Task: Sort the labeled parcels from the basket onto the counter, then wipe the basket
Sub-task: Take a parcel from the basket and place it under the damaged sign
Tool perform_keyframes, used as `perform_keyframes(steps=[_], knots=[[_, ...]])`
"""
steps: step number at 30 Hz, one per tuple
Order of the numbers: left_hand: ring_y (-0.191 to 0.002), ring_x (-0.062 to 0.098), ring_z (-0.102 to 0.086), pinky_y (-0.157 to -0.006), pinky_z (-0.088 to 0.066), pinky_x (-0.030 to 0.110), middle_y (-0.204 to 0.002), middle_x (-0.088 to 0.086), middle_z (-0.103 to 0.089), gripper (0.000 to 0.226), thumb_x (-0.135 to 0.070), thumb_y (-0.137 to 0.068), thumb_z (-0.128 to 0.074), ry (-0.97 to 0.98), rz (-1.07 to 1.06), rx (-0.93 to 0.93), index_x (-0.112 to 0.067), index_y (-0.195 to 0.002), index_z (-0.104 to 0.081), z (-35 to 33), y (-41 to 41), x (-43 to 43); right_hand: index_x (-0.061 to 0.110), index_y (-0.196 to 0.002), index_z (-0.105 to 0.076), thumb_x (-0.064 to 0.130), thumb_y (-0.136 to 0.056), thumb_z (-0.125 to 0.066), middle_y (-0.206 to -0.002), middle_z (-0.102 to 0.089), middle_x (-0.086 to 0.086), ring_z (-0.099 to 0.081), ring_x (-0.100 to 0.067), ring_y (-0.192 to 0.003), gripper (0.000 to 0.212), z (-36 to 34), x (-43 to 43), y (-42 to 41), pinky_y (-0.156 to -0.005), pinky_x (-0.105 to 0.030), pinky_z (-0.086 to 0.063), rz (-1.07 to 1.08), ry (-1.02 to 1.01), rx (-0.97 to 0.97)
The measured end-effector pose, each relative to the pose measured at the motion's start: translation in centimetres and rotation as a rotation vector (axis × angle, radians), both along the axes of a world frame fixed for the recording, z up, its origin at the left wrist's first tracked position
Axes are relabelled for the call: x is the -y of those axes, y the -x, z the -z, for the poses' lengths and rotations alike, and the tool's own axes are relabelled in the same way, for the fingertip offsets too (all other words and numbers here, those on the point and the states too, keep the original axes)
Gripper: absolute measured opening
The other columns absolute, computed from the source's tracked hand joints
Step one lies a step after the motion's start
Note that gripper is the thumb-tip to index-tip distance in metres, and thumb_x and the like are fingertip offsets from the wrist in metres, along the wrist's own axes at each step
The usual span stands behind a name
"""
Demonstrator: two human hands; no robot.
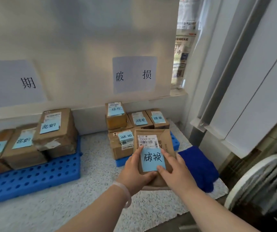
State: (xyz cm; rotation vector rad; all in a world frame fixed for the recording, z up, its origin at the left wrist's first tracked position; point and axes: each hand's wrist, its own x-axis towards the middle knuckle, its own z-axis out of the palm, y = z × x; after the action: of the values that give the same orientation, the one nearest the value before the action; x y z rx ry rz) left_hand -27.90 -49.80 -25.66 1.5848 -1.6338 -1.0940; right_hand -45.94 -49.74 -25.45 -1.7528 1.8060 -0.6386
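- Nearest, two bare forearms reaching out over a speckled grey-white counter (92, 173), with a pale translucent bracelet (126, 191) on the left wrist.
- Left hand (134, 173) gripping the lower left edge of a flat brown paper parcel (167, 138), thumb up its front.
- Right hand (176, 176) holding the same parcel's right side, thumb and forefinger on its light blue handwritten sticky note (152, 159).
- Parcel held tilted above the counter, just before the right-hand boxes.
- Just right of the hands, a folded dark blue cloth (199, 168) on the counter.
- Bottom right, part of a white-rimmed basket (251, 178).
- Further back on the right, small brown cardboard boxes (117, 121) bearing blue notes, on a blue plastic tray (174, 139), below a white paper wall sign (134, 84).
- Far left, larger taped cardboard boxes (62, 131) on a blue perforated plastic pallet (34, 178).
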Motion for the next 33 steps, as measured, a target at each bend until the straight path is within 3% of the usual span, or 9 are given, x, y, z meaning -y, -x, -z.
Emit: perform_keyframes(steps=[6, 10, 13, 17, 21, 23, 25, 30, 33], knots=[[-0.130, 0.010, -0.045, -0.104, -0.050, 0.040, -0.144, -0.015, -0.038, 0.108, -0.068, -0.053, -0.072, -0.057, 0.001, -0.007, -0.067, -0.141, -0.009, 0.4, 1.5, 4.4, 0.063, -0.142, -0.019, 0.059, -0.088, -0.056, -0.153, -0.021, 0.008, -0.033, -0.016, -0.134, 0.066, 0.9, 4.8, 1.7, -0.099, -0.046, -0.050, 0.000, -0.034, 0.026], [-0.135, 0.011, -0.039, -0.111, -0.044, 0.042, -0.149, -0.012, -0.037, 0.103, -0.050, -0.072, -0.081, -0.034, -0.029, -0.015, -0.061, -0.145, -0.009, -0.1, 3.5, 9.0, 0.059, -0.144, -0.024, 0.055, -0.091, -0.057, -0.152, -0.021, 0.010, -0.036, -0.013, -0.129, 0.063, 0.2, 9.7, 3.5, -0.093, -0.039, -0.054, -0.024, -0.015, 0.031], [-0.135, 0.013, -0.038, -0.114, -0.038, 0.038, -0.150, -0.008, -0.034, 0.101, -0.044, -0.078, -0.080, -0.024, -0.075, -0.001, -0.053, -0.150, -0.010, -0.8, 4.6, 12.6, 0.057, -0.145, -0.027, 0.054, -0.091, -0.057, -0.154, -0.021, 0.010, -0.032, -0.017, -0.135, 0.062, -0.8, 13.9, 4.5, -0.100, -0.040, -0.048, -0.049, -0.003, 0.020], [-0.136, 0.022, -0.036, -0.113, -0.035, 0.040, -0.150, -0.002, -0.025, 0.102, -0.043, -0.080, -0.078, -0.067, -0.138, 0.036, -0.056, -0.150, -0.006, -2.2, 5.1, 17.6, 0.055, -0.145, -0.029, 0.052, -0.091, -0.058, -0.149, -0.029, 0.007, -0.035, -0.016, -0.131, 0.061, -1.8, 19.7, 4.7, -0.105, -0.044, -0.045, -0.082, -0.011, 0.038], [-0.126, 0.010, -0.036, -0.114, -0.034, 0.037, -0.137, -0.009, -0.029, 0.103, -0.041, -0.079, -0.079, -0.075, -0.191, -0.016, -0.049, -0.153, -0.007, -2.7, 4.4, 21.8, 0.051, -0.146, -0.030, 0.051, -0.092, -0.058, -0.145, -0.031, 0.007, -0.036, -0.014, -0.128, 0.061, -2.5, 24.8, 3.5, -0.103, -0.040, -0.046, -0.120, -0.014, 0.049], [-0.131, 0.012, -0.041, -0.113, -0.040, 0.043, -0.141, -0.011, -0.036, 0.111, -0.051, -0.070, -0.081, -0.058, -0.234, -0.021, -0.050, -0.153, -0.008, -2.3, 3.9, 24.1, 0.050, -0.148, -0.031, 0.052, -0.091, -0.057, -0.145, -0.033, 0.007, -0.037, -0.017, -0.131, 0.062, -2.4, 27.3, 2.8, -0.103, -0.039, -0.044, -0.140, -0.012, 0.039], [-0.133, 0.018, -0.045, -0.108, -0.046, 0.046, -0.147, -0.007, -0.039, 0.113, -0.046, -0.070, -0.082, -0.074, -0.281, -0.041, -0.050, -0.153, -0.006, -2.3, 3.5, 25.9, 0.048, -0.148, -0.031, 0.053, -0.092, -0.056, -0.145, -0.035, 0.006, -0.038, -0.018, -0.130, 0.062, -2.3, 29.7, 2.2, -0.103, -0.040, -0.044, -0.156, -0.016, 0.013], [-0.137, 0.022, -0.036, -0.114, -0.032, 0.039, -0.150, 0.002, -0.025, 0.104, -0.034, -0.083, -0.078, -0.089, -0.366, -0.005, -0.042, -0.155, -0.004, -2.2, 3.1, 29.3, 0.047, -0.150, -0.028, 0.055, -0.093, -0.052, -0.146, -0.037, 0.004, -0.040, -0.019, -0.129, 0.062, -1.9, 34.2, 0.6, -0.100, -0.040, -0.046, -0.195, -0.035, -0.039], [-0.139, 0.021, -0.033, -0.113, -0.033, 0.038, -0.153, 0.000, -0.025, 0.099, -0.032, -0.086, -0.075, -0.100, -0.394, -0.022, -0.040, -0.156, -0.006, -1.6, 2.9, 30.8, 0.045, -0.150, -0.029, 0.054, -0.094, -0.052, -0.145, -0.037, 0.003, -0.041, -0.020, -0.128, 0.061, -1.4, 36.0, 0.1, -0.096, -0.039, -0.048, -0.192, -0.058, -0.045]])
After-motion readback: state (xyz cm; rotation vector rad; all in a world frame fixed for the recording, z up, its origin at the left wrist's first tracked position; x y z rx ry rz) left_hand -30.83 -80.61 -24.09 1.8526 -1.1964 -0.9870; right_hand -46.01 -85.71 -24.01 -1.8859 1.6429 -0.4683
